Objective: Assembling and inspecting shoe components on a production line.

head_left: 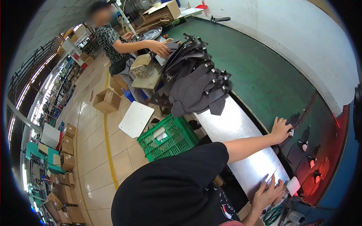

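Note:
My left hand (281, 131) reaches out over the green conveyor belt (245, 56). Its fingers are spread and rest on a dark flat piece (289, 138) with a small pale fitting at its edge. Closer to me, my right hand (268, 193) is held with fingers apart at the near end of a shiny metal table (230, 120); nothing shows in its grasp. Farther along the belt, a dark shaped piece (302, 139) lies under red light. On the metal table's far end rises a large pile of dark grey shaped pieces (196, 83) with small shiny fittings.
Across the pile a co-worker (109, 41) stretches a hand toward it. A green plastic crate (167, 137) and a white board (136, 119) stand left of the table. An open carton (107, 101) sits on the tiled floor. A red-lit blue housing (345, 162) borders the belt's right end.

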Demonstrator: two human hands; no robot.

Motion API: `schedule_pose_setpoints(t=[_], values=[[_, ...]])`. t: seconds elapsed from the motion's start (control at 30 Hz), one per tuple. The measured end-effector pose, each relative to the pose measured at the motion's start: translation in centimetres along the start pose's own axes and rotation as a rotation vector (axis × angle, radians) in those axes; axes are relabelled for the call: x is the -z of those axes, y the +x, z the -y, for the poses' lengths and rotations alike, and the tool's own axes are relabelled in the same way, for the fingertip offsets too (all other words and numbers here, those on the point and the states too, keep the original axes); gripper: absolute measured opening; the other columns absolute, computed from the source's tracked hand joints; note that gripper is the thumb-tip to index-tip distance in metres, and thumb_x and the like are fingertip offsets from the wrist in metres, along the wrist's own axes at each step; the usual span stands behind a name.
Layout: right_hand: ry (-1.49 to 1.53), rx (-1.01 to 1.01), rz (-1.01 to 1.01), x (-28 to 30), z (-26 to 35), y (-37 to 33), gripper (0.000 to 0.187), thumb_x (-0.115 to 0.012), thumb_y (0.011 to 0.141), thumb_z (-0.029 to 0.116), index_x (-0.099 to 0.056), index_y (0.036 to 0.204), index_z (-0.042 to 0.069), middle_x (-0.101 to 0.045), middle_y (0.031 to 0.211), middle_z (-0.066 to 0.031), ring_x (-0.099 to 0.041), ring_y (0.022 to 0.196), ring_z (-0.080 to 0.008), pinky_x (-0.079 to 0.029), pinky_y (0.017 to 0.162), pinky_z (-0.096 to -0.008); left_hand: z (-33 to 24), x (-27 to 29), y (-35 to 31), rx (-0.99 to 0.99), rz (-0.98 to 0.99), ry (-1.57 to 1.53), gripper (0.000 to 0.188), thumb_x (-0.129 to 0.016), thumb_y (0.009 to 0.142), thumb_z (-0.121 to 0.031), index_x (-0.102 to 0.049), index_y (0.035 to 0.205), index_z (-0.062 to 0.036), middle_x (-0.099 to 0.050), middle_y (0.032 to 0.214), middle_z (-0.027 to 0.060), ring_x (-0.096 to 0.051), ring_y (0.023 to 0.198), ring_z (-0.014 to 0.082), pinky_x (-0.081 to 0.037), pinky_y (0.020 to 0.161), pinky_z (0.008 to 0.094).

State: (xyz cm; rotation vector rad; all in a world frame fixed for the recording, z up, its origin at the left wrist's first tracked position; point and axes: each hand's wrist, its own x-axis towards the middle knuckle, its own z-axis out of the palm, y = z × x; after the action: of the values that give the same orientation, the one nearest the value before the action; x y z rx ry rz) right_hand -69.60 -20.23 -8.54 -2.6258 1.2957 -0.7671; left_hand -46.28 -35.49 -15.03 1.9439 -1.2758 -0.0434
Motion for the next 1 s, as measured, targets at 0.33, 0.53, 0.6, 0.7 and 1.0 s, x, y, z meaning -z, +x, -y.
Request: schedule_pose_setpoints(t=[0.33,0.53,0.6,0.7,1.0], values=[[1.632,-0.343,0.007,2.0,-1.1,0.8,0.027,-0.051,0.099,0.025,-0.048,0.118,0.006,-0.054,0.128,-0.0135,-0.048,0.123,-0.0254,-0.037,0.102,-0.0383,-6.4,15.6,-5.0,0.284,0.276,-1.263,0.036,-0.080,0.071,-0.012,-0.068,0.102,0.0017,-0.066,0.097,0.0049,-0.062,0.089,0.0123,-0.048,0.080,0.0265],[1.769,-0.210,0.095,2.1,6.4,2.2,0.051,-0.064,0.087,0.030,-0.044,0.120,-0.005,-0.052,0.126,-0.0214,-0.056,0.115,-0.0325,-0.042,0.101,-0.0456,-4.3,23.8,-16.6,0.492,0.718,-1.373,0.037,-0.072,0.079,-0.003,-0.064,0.115,0.0034,-0.065,0.111,0.0104,-0.062,0.094,0.0134,-0.049,0.086,0.0281],[1.843,-0.327,-0.015,1.9,8.7,2.9,0.049,-0.063,0.088,0.029,-0.045,0.117,-0.005,-0.055,0.112,-0.0176,-0.060,0.105,-0.0307,-0.044,0.099,-0.0466,-2.6,25.3,-17.6,0.477,0.637,-1.359,0.036,-0.065,0.083,0.002,-0.062,0.119,0.0028,-0.062,0.120,0.0124,-0.062,0.097,0.0142,-0.049,0.086,0.0272],[1.953,-0.278,0.100,2.8,9.8,4.0,0.039,-0.061,0.089,0.028,-0.046,0.112,0.000,-0.050,0.095,-0.0103,-0.053,0.075,-0.0169,-0.047,0.073,-0.0339,-0.2,27.5,-18.7,0.527,0.432,-1.385,0.032,-0.064,0.085,0.000,-0.063,0.117,0.0009,-0.065,0.115,0.0077,-0.064,0.093,0.0127,-0.053,0.079,0.0253],[1.177,-0.112,0.358,3.9,12.2,0.0,0.035,-0.072,0.074,0.003,-0.055,0.105,-0.002,-0.062,0.095,-0.0081,-0.061,0.089,-0.0169,-0.047,0.083,-0.0282,2.6,29.3,-20.5,0.501,0.396,-1.393,0.036,-0.064,0.079,0.008,-0.063,0.114,-0.0004,-0.065,0.112,0.0148,-0.063,0.100,0.0184,-0.054,0.082,0.0295]])
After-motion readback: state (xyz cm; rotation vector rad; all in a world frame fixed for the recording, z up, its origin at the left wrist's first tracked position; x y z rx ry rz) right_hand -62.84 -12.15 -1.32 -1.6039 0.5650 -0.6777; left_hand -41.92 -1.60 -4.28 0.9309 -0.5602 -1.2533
